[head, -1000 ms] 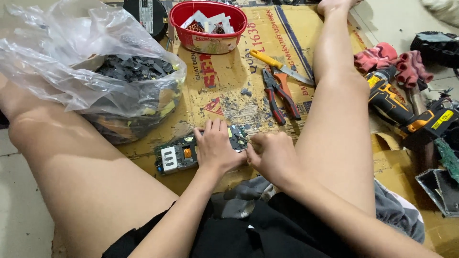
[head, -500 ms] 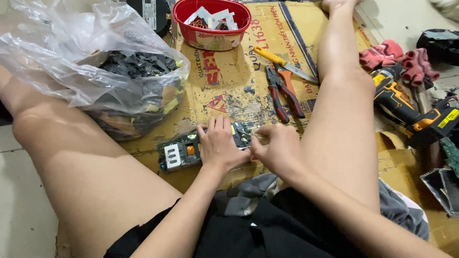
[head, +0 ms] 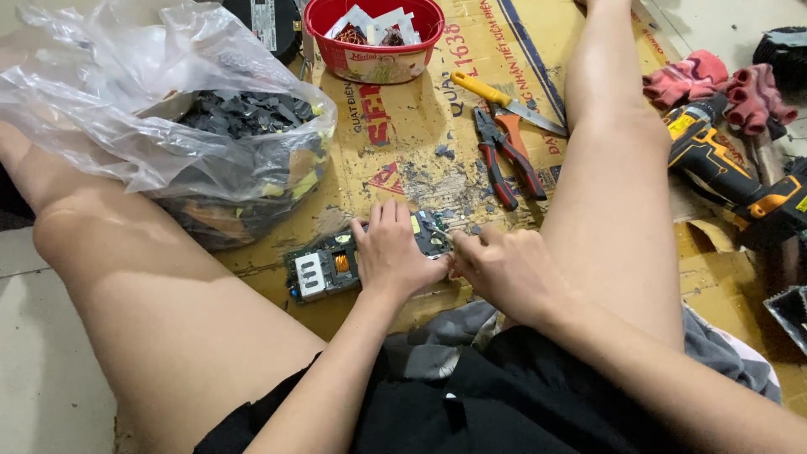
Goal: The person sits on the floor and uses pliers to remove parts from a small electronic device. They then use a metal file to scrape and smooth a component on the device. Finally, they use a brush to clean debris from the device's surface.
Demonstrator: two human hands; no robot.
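Note:
A green circuit board [head: 324, 267] with a white block and a copper coil lies on flattened cardboard [head: 420, 126] between my legs. My left hand [head: 391, 252] presses flat on the board's middle, fingers pointing away from me. My right hand [head: 500, 269] is curled at the board's right end, fingertips pinching something small there; what it grips is hidden by the fingers.
A clear plastic bag [head: 168, 109] of dark scrap pieces sits at left. A red bowl [head: 374, 34] with parts stands at the top. Red-handled pliers [head: 504, 160] and a yellow-handled tool [head: 496, 97] lie beyond the board. A cordless drill [head: 727, 172] and pink gloves [head: 714, 80] lie right.
Both hands stay on the board with only slight shifts. The view has drifted a little, so the board and hands sit slightly lower in frame.

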